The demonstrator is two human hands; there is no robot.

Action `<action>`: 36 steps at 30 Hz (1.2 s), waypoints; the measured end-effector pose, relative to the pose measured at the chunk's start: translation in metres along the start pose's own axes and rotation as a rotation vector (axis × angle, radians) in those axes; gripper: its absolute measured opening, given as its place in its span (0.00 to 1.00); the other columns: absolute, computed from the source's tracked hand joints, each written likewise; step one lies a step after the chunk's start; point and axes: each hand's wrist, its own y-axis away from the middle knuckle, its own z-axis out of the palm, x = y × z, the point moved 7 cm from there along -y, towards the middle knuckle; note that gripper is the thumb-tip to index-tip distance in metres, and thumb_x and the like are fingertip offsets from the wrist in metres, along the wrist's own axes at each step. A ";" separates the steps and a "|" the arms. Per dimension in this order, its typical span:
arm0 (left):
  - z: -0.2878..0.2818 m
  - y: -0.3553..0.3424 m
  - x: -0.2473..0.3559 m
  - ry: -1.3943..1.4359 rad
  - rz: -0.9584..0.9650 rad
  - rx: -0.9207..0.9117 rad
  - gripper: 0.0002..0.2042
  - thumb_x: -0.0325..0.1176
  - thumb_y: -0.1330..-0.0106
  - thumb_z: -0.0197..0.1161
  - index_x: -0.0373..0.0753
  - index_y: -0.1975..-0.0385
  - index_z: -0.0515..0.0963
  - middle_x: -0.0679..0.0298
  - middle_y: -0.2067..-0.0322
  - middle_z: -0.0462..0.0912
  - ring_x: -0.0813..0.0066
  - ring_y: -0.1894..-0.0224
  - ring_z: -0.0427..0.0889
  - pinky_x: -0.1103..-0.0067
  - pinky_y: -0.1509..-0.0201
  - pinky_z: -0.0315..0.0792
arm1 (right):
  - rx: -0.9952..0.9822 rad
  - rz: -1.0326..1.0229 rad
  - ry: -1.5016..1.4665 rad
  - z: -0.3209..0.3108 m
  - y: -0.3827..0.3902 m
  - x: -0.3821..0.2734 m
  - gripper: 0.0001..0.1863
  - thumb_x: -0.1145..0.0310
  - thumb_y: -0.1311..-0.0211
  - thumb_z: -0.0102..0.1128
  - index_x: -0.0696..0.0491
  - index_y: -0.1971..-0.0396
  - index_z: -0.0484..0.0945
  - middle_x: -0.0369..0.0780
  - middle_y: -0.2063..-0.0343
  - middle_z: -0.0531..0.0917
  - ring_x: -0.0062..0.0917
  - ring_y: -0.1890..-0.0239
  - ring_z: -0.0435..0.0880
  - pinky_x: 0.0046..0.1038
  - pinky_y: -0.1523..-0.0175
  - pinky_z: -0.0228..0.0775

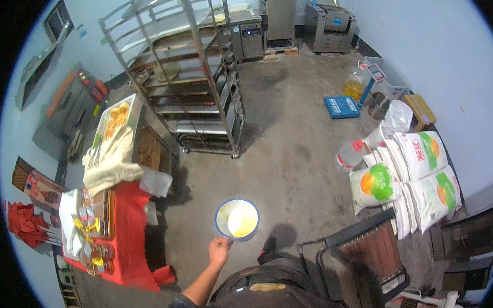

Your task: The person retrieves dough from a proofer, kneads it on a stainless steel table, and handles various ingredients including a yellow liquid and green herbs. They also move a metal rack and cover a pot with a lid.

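Note:
My left hand [218, 253] is closed on the handle of a white enamel mug with a blue rim [225, 209], held out over the concrete floor at lower middle. Something pale yellow and white [242, 221] shows inside the mug. My right hand is not in view. Below, my dark clothing and one shoe show at the bottom edge.
A wheeled tray rack [206, 67] stands ahead left. A red-covered table [137, 237] and a tray of pastries [116, 118] are at left. A chair [364, 257], stacked sacks [421, 153], a jug [348, 157] and blue scale [339, 106] are at right. Steel machines [327, 32] line the back.

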 end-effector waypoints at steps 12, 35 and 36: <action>0.155 -0.419 0.209 -0.133 -0.113 -0.018 0.18 0.43 0.34 0.61 0.32 0.69 0.87 0.58 0.74 0.88 0.72 0.68 0.85 0.72 0.60 0.77 | 0.261 -0.339 -0.897 -0.289 -0.304 -0.591 0.05 0.72 0.33 0.61 0.55 0.67 0.84 0.37 0.72 0.83 0.28 0.74 0.84 0.33 0.73 0.75; 0.433 -1.214 0.652 0.215 -0.404 0.398 0.16 0.41 0.34 0.60 0.32 0.71 0.84 0.60 0.75 0.85 0.70 0.70 0.83 0.69 0.63 0.75 | 0.262 -0.384 0.741 -0.688 -0.787 -1.119 0.18 0.50 0.40 0.60 0.48 0.63 0.87 0.39 0.61 0.88 0.40 0.57 0.87 0.47 0.53 0.78; 0.432 -1.248 0.668 0.188 -0.378 0.400 0.17 0.42 0.34 0.60 0.32 0.70 0.84 0.59 0.75 0.85 0.69 0.70 0.83 0.68 0.63 0.75 | 0.382 -0.464 0.913 -0.744 -0.822 -1.164 0.19 0.49 0.40 0.60 0.48 0.62 0.88 0.38 0.60 0.89 0.40 0.56 0.87 0.47 0.52 0.79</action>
